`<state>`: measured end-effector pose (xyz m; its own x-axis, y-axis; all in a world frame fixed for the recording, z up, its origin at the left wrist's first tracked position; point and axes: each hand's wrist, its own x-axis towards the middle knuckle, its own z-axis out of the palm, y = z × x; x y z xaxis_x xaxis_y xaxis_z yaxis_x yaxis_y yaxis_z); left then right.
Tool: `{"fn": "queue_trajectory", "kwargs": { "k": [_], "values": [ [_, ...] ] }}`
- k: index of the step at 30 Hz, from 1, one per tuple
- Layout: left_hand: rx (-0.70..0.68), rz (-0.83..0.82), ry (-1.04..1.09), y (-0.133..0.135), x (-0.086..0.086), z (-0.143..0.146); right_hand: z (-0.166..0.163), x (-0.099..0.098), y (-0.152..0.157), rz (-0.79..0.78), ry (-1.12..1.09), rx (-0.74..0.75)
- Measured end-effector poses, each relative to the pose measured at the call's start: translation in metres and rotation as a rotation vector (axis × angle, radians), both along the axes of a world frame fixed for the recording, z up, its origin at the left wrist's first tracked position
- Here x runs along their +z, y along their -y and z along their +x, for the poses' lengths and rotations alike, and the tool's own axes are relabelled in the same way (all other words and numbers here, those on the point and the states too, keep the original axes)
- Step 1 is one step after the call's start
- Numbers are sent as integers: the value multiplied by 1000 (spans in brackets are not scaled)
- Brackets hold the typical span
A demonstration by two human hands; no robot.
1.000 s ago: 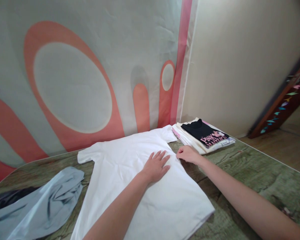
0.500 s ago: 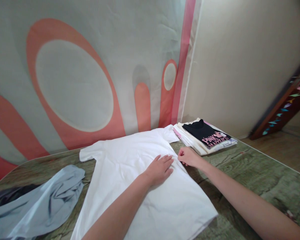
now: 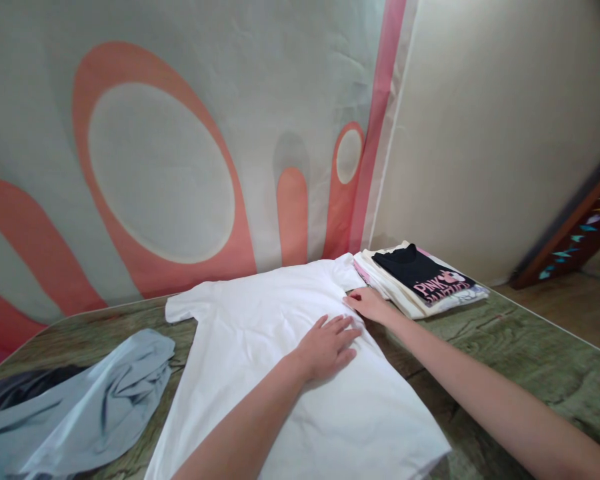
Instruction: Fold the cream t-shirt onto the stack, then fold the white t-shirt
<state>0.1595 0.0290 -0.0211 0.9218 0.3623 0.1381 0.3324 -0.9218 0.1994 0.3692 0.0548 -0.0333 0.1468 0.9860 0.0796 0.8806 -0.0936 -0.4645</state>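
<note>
A white T-shirt (image 3: 260,320) lies spread on the table, sleeves toward the wall and lower hem toward me. Faint wrinkles cross its chest. My left hand (image 3: 327,348) rests flat on the shirt's right half, fingers stretched out and palm down. At the shirt's right side edge, just below the right sleeve, my right hand (image 3: 367,305) pinches the fabric between thumb and fingers.
Folded shirts, a black one (image 3: 420,270) on top, are stacked at the table's back right. Grey garments (image 3: 105,400) lie loosely at the left, beside a dark cloth (image 3: 25,387). A patterned wall covering (image 3: 180,167) rises behind the wood-patterned table (image 3: 520,347).
My right hand has moved up along the shirt's side edge toward the sleeve. My left hand stays flat on the shirt with its fingers spread a little wider. The view has shifted slightly.
</note>
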Motion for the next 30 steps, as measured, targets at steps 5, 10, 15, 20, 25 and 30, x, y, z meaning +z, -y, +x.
{"fn": "queue_trajectory", "kwargs": {
  "k": [5, 10, 15, 20, 25, 30],
  "values": [
    [23, 18, -16, 0, -2, -2, -6, -4, -22, -33, 75, -138],
    [16, 23, -56, -1, -6, -5, -7, -6, -30, -37, 63, -178],
    [3, 24, -93, -4, -10, -3, 0, -1, -13, -110, -43, -78],
    [5, -2, -120, -14, -6, -8, 10, -6, 34, -179, -217, 49],
    [102, -20, -86, -12, 3, -2, 8, -12, 66, -144, -365, 34],
    [312, 68, -31, 10, -3, 23, -4, -3, 70, -43, -239, 32]
  ]
}}
